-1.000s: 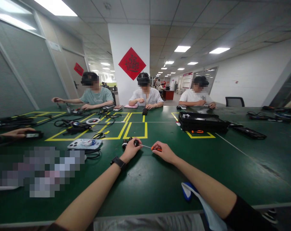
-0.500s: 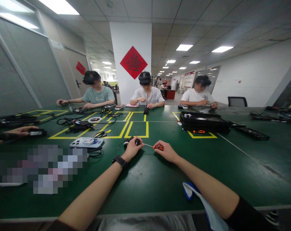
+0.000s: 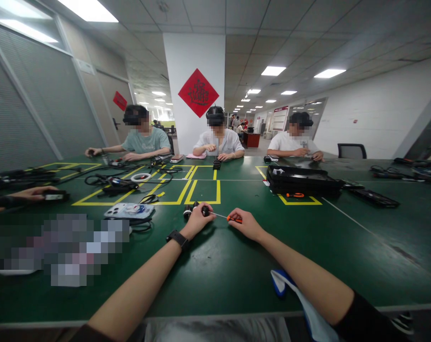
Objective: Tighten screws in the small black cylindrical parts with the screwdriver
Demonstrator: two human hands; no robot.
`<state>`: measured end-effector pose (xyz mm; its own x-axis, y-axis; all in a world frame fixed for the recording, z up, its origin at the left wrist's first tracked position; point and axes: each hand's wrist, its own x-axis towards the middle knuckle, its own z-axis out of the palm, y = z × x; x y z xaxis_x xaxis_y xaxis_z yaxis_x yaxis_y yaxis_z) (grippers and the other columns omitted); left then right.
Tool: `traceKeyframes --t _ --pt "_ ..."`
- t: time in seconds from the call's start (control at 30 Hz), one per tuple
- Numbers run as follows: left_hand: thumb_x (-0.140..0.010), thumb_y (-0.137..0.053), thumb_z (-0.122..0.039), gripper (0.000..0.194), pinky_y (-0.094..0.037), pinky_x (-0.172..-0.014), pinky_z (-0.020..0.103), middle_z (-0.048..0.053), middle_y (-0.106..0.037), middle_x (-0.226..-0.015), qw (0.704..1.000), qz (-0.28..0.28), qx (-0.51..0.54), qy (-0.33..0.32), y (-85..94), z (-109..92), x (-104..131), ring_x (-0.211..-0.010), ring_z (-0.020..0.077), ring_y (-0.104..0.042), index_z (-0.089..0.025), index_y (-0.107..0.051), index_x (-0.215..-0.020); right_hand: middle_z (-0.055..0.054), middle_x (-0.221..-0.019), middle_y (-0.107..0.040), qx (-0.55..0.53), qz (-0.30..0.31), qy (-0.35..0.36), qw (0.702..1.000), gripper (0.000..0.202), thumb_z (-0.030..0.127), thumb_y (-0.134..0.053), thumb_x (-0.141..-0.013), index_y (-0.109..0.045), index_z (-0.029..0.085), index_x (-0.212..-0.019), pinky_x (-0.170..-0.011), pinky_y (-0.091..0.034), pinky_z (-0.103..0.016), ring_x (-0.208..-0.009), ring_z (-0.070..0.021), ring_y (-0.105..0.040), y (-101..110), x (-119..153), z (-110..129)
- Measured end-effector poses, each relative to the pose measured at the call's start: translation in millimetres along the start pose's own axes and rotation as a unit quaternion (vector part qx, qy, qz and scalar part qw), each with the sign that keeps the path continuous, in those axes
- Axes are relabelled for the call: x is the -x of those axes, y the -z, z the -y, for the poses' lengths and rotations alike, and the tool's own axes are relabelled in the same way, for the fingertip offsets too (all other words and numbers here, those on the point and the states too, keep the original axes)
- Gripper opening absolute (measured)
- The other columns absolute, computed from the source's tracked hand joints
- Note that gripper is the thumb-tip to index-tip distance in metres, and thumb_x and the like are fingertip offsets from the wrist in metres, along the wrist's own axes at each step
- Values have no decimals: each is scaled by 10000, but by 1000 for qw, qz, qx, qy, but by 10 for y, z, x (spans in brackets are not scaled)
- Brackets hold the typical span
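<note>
Black cylindrical part (image 3: 187, 213) is gripped in the left hand (image 3: 200, 219), fingers curled round it, just nearside of the yellow tape (image 3: 203, 203) on the green table (image 3: 215, 280). Orange-handled screwdriver (image 3: 235, 220) is held in the right hand (image 3: 248, 224), fingers closed on the handle, shaft pointed left at the part. Tip contact can't be confirmed; too small. Phone (image 3: 129, 210) is laid left of the part; black tray (image 3: 302, 179) is set beyond the right hand.
</note>
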<state>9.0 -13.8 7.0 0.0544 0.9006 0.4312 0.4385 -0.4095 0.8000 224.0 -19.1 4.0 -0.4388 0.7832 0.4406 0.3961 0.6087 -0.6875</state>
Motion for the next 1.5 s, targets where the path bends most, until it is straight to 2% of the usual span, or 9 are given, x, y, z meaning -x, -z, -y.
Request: traceKeyframes --t 0.2,0.33,0.53,0.67,0.87,1.03,1.23,1.37,1.5 --pt "-648 -604 -441 288 -393 -688 256 -15 -563 -733 1000 -7 10 6 -6 -31 7 -696 126 -510 -181 -552 -759 -19 -804 -581 67 -23 22 997 155 201 -588 -718 -584 184 -872 -725 -422 -280 -775 -139 -526 -2 -19 -7" --pt "-672 -579 -450 288 -393 -685 257 -9 -565 -735 1000 -16 18 7 -13 -5 -5 -693 127 -507 -180 -555 -767 -18 -819 -583 72 -25 16 997 249 227 -597 -721 -562 190 -964 -744 -412 -285 -795 -142 -517 3 -39 3" --pt "-665 -587 -458 293 -393 -698 258 -5 -572 -744 1000 -11 27 9 -3 -5 4 -713 132 -515 -182 -557 -760 -43 -846 -592 103 20 12 994 184 258 -465 -826 -628 175 -850 -795 -385 -314 -835 -156 -508 100 -38 -21" --pt "-682 -560 -474 303 -388 -652 252 -14 -564 -685 999 -6 30 29 -2 4 7 -652 126 -503 -184 -562 -768 -31 -880 -586 90 23 35 995 143 240 -535 -781 -596 181 -897 -788 -392 -308 -843 -153 -506 114 -11 -27" --pt "-672 -567 -466 300 -398 -685 258 -1 -579 -718 999 -15 33 23 -3 -17 1 -687 133 -518 -176 -568 -751 -35 -921 -572 68 10 13 998 268 241 -580 -737 -547 185 -997 -788 -402 -307 -872 -153 -506 92 -6 -43" --pt "-675 -566 -463 295 -404 -684 262 -5 -583 -691 999 0 42 27 13 -44 12 -670 131 -528 -175 -566 -739 -43 -848 -574 113 12 23 993 114 193 -514 -768 -617 176 -814 -806 -378 -325 -856 -165 -492 120 -40 -77" --pt "-653 -584 -476 313 -403 -660 261 -10 -581 -656 999 4 41 31 11 -47 14 -641 128 -529 -170 -565 -711 -26 -861 -568 97 -10 19 995 175 179 -595 -685 -577 175 -860 -746 -393 -290 -805 -152 -497 105 -26 -83" --pt "-671 -562 -480 313 -402 -645 260 -19 -572 -629 999 0 44 28 -6 -25 11 -612 123 -526 -173 -564 -732 -28 -876 -577 81 25 12 996 167 231 -553 -747 -592 179 -901 -761 -390 -287 -822 -148 -502 144 -40 -110" --pt "-682 -553 -483 315 -407 -642 257 -15 -577 -646 998 2 58 31 -14 -6 14 -616 124 -536 -175 -551 -751 -40 -843 -580 102 38 15 994 190 202 -446 -815 -634 173 -822 -786 -372 -301 -832 -150 -493 195 -63 -149"
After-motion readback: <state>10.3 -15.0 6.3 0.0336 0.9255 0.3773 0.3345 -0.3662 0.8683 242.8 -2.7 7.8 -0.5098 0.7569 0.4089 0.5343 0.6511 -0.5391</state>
